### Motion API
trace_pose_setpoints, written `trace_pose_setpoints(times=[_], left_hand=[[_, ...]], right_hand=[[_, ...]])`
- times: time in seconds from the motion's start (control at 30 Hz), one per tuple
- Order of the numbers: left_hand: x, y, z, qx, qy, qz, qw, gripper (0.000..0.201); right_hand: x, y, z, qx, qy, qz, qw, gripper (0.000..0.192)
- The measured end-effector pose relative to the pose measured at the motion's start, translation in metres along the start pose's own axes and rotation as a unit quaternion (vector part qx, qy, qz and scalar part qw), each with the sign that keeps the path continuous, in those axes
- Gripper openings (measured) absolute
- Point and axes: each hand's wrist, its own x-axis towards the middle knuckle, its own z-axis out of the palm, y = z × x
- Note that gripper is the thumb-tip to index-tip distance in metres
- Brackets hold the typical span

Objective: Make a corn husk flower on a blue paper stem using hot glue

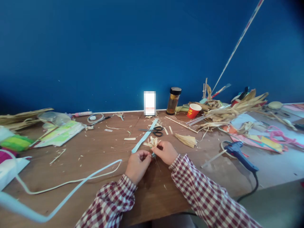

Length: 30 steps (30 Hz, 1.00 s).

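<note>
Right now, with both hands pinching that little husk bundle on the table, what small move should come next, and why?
Probably wrap the pale blue strip once around the base of the husk bundle. The left hand and right hand pinch it from both sides, its loose tips fan out above the fingers, and the strip's near end lies right beside them.

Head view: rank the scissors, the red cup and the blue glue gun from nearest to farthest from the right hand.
1. Scissors, just beyond the right hand, toward the wall.
2. Blue glue gun, out to its right.
3. Red cup, far back right, near the wall.
</note>
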Motion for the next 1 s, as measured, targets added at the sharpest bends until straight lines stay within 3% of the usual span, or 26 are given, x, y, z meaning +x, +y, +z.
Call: trace_pose_setpoints(times=[0.17, 0.27, 0.43, 0.6, 1.0], left_hand=[[-0.003, 0.009, -0.009, 0.177, 0.06, 0.107, 0.977, 0.011], [-0.005, 0.013, -0.013, 0.192, 0.045, 0.131, 0.972, 0.009], [-0.003, 0.007, -0.012, 0.068, -0.024, 0.019, 0.997, 0.014], [0.001, 0.003, -0.008, -0.051, -0.021, -0.049, 0.997, 0.013], [-0.002, 0.004, -0.003, -0.038, -0.032, -0.095, 0.994, 0.02]], right_hand=[[-0.001, 0.003, 0.002, 0.002, -0.008, -0.02, 1.0, 0.023], [-0.001, 0.006, 0.005, -0.008, -0.003, -0.033, 0.999, 0.022], [-0.002, 0.006, 0.006, -0.011, 0.009, -0.042, 0.999, 0.022], [-0.003, 0.003, 0.004, -0.007, 0.003, -0.038, 0.999, 0.021], [-0.006, -0.002, 0.003, -0.019, -0.009, -0.029, 0.999, 0.019]])
